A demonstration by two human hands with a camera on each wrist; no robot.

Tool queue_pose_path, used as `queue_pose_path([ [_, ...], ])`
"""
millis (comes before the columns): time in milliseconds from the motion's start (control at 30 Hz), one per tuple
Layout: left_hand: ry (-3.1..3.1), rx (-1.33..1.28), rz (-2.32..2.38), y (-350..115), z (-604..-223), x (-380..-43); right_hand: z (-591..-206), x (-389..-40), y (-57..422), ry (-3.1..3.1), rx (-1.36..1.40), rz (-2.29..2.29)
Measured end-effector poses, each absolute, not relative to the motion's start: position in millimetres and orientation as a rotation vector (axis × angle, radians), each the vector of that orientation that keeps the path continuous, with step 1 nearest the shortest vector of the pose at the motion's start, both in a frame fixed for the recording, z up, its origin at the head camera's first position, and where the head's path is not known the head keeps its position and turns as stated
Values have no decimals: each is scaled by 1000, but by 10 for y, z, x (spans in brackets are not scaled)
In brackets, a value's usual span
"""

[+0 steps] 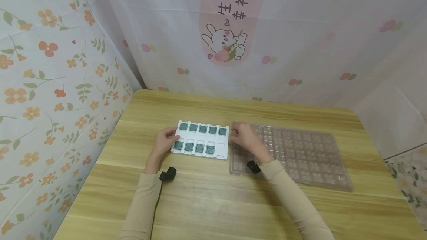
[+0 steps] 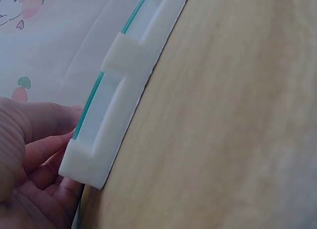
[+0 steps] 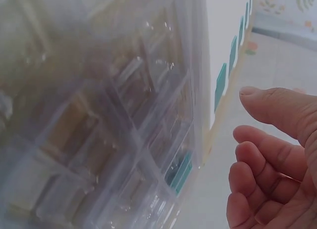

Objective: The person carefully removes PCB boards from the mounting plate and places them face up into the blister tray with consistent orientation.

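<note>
A white tray (image 1: 200,139) holds two rows of thin green square chips (image 1: 202,129), and its bare floor shows in the near right pocket. My left hand (image 1: 164,140) grips the tray's left end, thumb over the edge; in the left wrist view the fingers (image 2: 44,160) curl beside the tray's white corner. Over the far left corner of a clear plastic tray (image 1: 310,158) is my right hand (image 1: 246,136). The right wrist view shows its thumb and fingers (image 3: 270,164) apart and loosely bent, holding nothing. Near them, one green chip (image 3: 180,173) sits in a corner pocket of the clear tray.
Both trays lie side by side on a wooden table (image 1: 200,203), a narrow gap between them. A printed curtain (image 1: 283,47) hangs behind the table, with a floral one (image 1: 50,103) at the left. A black wrist camera (image 1: 168,174) sits by the left sleeve.
</note>
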State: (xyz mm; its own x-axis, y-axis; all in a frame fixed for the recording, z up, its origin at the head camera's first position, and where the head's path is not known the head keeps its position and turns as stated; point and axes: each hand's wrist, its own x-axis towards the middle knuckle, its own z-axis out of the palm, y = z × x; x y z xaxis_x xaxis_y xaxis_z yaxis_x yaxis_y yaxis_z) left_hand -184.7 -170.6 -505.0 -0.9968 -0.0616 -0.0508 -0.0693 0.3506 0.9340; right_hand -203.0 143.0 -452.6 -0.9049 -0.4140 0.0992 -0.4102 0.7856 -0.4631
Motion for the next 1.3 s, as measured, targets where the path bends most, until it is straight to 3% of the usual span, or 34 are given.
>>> queue_pose_path([
  [900,2610,-64,1801,-1734,-5108,-1854,-4572,-1829,1097,2899,-735,-709],
  [1300,2590,-101,1812,-1714,-5107,-1863,-4634,-1775,968,2898,-930,-713],
])
